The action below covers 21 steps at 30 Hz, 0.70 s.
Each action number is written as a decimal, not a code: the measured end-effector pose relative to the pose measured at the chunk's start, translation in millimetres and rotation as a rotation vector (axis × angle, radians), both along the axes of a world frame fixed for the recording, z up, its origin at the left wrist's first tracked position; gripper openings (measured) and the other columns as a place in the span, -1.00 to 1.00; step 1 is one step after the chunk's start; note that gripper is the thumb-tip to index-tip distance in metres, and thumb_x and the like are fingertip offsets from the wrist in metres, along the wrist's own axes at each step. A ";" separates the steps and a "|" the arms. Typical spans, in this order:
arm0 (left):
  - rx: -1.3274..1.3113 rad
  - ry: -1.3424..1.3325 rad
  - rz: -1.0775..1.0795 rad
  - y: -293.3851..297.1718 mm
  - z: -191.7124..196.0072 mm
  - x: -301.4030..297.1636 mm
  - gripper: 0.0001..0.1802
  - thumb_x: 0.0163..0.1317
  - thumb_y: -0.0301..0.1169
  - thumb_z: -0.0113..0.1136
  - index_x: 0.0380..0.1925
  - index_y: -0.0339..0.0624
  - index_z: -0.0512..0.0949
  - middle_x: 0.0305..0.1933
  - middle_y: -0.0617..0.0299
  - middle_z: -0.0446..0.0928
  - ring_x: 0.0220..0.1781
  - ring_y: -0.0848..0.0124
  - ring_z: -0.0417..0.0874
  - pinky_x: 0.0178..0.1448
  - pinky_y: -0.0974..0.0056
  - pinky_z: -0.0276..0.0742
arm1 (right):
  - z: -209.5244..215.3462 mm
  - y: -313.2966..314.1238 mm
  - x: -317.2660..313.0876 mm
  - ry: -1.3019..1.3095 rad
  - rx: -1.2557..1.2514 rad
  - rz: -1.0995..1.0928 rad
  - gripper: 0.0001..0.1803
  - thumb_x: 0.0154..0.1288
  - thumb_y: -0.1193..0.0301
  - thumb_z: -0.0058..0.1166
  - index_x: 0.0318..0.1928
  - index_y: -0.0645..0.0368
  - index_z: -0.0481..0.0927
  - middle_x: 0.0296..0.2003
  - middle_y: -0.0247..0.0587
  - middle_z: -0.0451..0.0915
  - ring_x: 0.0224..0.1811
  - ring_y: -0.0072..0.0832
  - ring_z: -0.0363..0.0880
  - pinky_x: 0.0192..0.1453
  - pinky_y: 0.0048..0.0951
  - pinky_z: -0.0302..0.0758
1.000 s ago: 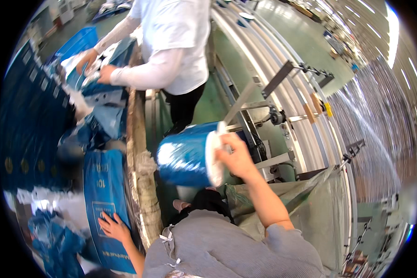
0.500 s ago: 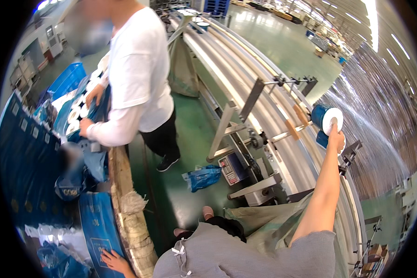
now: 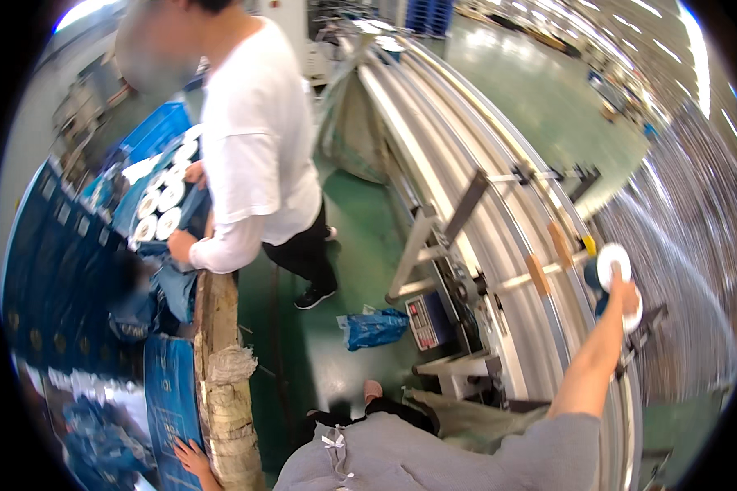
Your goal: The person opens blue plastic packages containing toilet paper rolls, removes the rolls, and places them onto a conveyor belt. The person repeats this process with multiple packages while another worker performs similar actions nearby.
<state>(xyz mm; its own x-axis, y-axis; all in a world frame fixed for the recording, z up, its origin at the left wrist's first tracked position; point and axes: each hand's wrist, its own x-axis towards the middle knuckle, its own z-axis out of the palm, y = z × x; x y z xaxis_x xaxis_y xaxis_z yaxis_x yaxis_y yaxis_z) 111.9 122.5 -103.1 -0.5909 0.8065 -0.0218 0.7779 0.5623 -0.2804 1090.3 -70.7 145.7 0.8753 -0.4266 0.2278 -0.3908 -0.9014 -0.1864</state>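
Observation:
My right hand (image 3: 622,299) is stretched out to the far right, its fingers at the white end of a blue roll (image 3: 612,263). It seems to grip that roll at its core, though the fingertips are hidden. A second roll (image 3: 633,317) shows its white end just below, partly behind the hand. Both are at the outer side of a long metal-railed machine (image 3: 499,221). At lower left my left hand (image 3: 192,458) lies with fingers spread on a flat blue printed package (image 3: 172,393), holding nothing.
A co-worker in a white shirt (image 3: 254,123) stands ahead left, hands at a blue bag of several white-ended rolls (image 3: 170,196). A worn wooden beam (image 3: 228,393) edges the left table. On the green floor are a blue plastic bag (image 3: 374,329) and a digital scale (image 3: 426,322).
The view has turned left, shifting the scene rightward. My right hand stays at the blue roll, and my left stays on the package. The co-worker's hands have moved at the bag.

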 end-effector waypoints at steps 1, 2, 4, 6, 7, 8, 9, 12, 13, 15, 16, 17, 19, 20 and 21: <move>0.025 0.008 -0.013 -4.6 -5.9 -10.3 -0.40 0.37 0.05 -0.22 0.36 0.17 0.13 0.37 0.04 0.19 0.34 0.09 0.25 0.25 0.03 0.30 | -4.1 -1.3 3.1 0.071 -0.021 0.018 0.07 -0.21 -0.56 -0.16 0.07 0.08 0.55 0.08 -0.04 0.51 0.16 -0.13 0.45 0.18 -0.07 0.32; 0.042 -0.016 0.016 -13.1 -12.9 -23.8 -0.39 0.36 0.05 -0.22 0.36 0.15 0.11 0.38 0.04 0.16 0.37 0.08 0.21 0.26 -0.01 0.26 | -5.4 5.8 -3.5 0.133 -0.036 0.072 0.06 -0.19 -0.53 -0.14 0.10 0.07 0.52 0.09 -0.05 0.51 0.17 -0.13 0.45 0.18 -0.10 0.34; 0.006 -0.141 0.088 -12.0 1.6 -7.2 -0.35 0.36 0.06 -0.22 0.38 0.14 0.05 0.43 0.06 0.06 0.44 0.09 0.07 0.32 -0.13 0.11 | -1.9 7.1 -6.1 0.218 -0.055 0.078 0.04 -0.17 -0.50 -0.10 0.14 0.07 0.49 0.10 -0.08 0.50 0.19 -0.16 0.43 0.21 -0.14 0.33; 0.005 -0.174 0.162 -14.9 6.0 -1.1 -0.34 0.34 0.09 -0.24 0.39 0.18 0.03 0.44 0.07 0.05 0.46 0.10 0.03 0.33 -0.13 0.07 | -10.2 1.5 13.7 0.275 -0.051 0.115 0.03 -0.17 -0.49 -0.08 0.15 0.05 0.48 0.10 -0.09 0.51 0.20 -0.19 0.44 0.19 -0.14 0.36; 0.016 -0.164 0.174 -24.6 4.4 -7.1 -0.34 0.34 0.09 -0.24 0.39 0.19 0.03 0.45 0.09 0.04 0.46 0.10 0.02 0.32 -0.16 0.06 | -11.0 8.4 6.8 0.221 -0.023 0.147 -0.14 -0.09 -0.37 0.02 -0.04 0.12 0.60 -0.02 0.00 0.57 0.07 -0.13 0.53 0.08 -0.04 0.43; 0.030 -0.165 0.192 -32.4 2.9 -10.6 -0.34 0.34 0.08 -0.23 0.39 0.19 0.04 0.45 0.09 0.03 0.46 0.10 0.02 0.34 -0.17 0.04 | -14.1 20.4 8.5 0.204 -0.024 0.196 -0.17 -0.08 -0.33 0.02 -0.04 0.13 0.60 -0.02 0.00 0.56 0.06 -0.13 0.52 0.08 -0.05 0.43; 0.022 -0.185 0.227 -34.0 5.5 -5.4 -0.35 0.34 0.07 -0.22 0.38 0.18 0.06 0.44 0.08 0.04 0.45 0.09 0.04 0.35 -0.15 0.04 | -12.3 31.8 6.6 0.182 -0.038 0.239 -0.20 -0.06 -0.29 0.01 -0.04 0.15 0.60 -0.02 0.00 0.56 0.05 -0.12 0.52 0.08 -0.06 0.43; 0.107 -0.148 0.150 -43.7 -6.0 -5.0 -0.35 0.31 0.04 -0.13 0.36 0.14 0.10 0.40 0.02 0.12 0.42 0.04 0.10 0.36 -0.10 0.08 | -5.0 74.4 4.3 0.107 -0.077 0.401 -0.29 -0.01 -0.16 0.00 -0.05 0.18 0.58 -0.02 0.01 0.55 0.03 -0.12 0.52 0.07 -0.10 0.43; 0.131 -0.209 0.188 -37.8 0.2 5.0 -0.35 0.31 0.05 -0.14 0.36 0.12 0.12 0.40 0.01 0.13 0.41 0.05 0.13 0.37 -0.03 0.12 | 2.8 88.2 1.9 0.071 -0.084 0.460 -0.32 0.00 -0.12 0.00 -0.05 0.19 0.58 -0.02 0.01 0.55 0.03 -0.12 0.52 0.07 -0.11 0.43; 0.136 -0.188 0.129 -10.5 24.7 18.3 -0.35 0.30 0.08 -0.17 0.33 0.07 0.16 0.38 0.03 0.17 0.40 0.09 0.17 0.37 0.09 0.16 | 5.7 88.2 -3.8 0.036 -0.054 0.539 -0.38 0.03 -0.03 -0.01 -0.06 0.22 0.57 -0.02 0.01 0.54 0.01 -0.12 0.52 0.07 -0.13 0.44; 0.131 -0.223 0.157 -2.6 31.0 24.8 -0.34 0.30 0.09 -0.17 0.34 0.09 0.14 0.40 0.05 0.14 0.42 0.09 0.13 0.37 0.02 0.13 | 12.6 98.1 -6.8 0.013 -0.053 0.585 -0.41 0.05 0.01 -0.02 -0.06 0.23 0.57 -0.02 0.01 0.54 0.01 -0.12 0.51 0.07 -0.14 0.44; 0.134 -0.273 0.174 7.1 40.7 31.5 -0.32 0.29 0.11 -0.17 0.35 0.10 0.11 0.43 0.05 0.07 0.45 0.09 0.03 0.37 -0.08 0.06 | 18.7 101.3 -11.4 -0.005 -0.043 0.622 -0.44 0.06 0.06 -0.02 -0.06 0.24 0.56 -0.02 0.01 0.54 0.00 -0.12 0.51 0.07 -0.15 0.44; 0.146 -0.283 0.204 8.6 26.2 22.5 -0.31 0.29 0.11 -0.17 0.36 0.10 0.10 0.44 0.04 0.01 0.48 0.09 -0.05 0.37 -0.15 -0.02 | 33.8 118.7 -27.9 -0.066 -0.003 0.705 -0.50 0.10 0.14 -0.03 -0.06 0.27 0.56 -0.02 0.02 0.53 -0.01 -0.11 0.51 0.07 -0.17 0.44; 0.131 -0.260 0.269 -20.9 35.0 20.1 -0.31 0.29 0.11 -0.17 0.35 0.10 0.10 0.44 0.04 0.02 0.48 0.09 -0.05 0.38 -0.15 -0.06 | 36.1 164.3 -30.2 -0.070 -0.003 0.807 -0.52 0.11 0.18 -0.03 -0.07 0.28 0.55 -0.02 0.02 0.53 -0.02 -0.11 0.51 0.06 -0.18 0.44; 0.142 -0.278 0.297 -34.8 29.1 20.4 -0.32 0.29 0.10 -0.16 0.35 0.09 0.11 0.44 0.03 0.02 0.47 0.09 -0.04 0.39 -0.15 -0.09 | 49.6 185.1 -44.0 -0.125 0.026 0.882 -0.55 0.13 0.23 -0.04 -0.07 0.29 0.55 -0.02 0.02 0.53 -0.03 -0.11 0.51 0.06 -0.20 0.44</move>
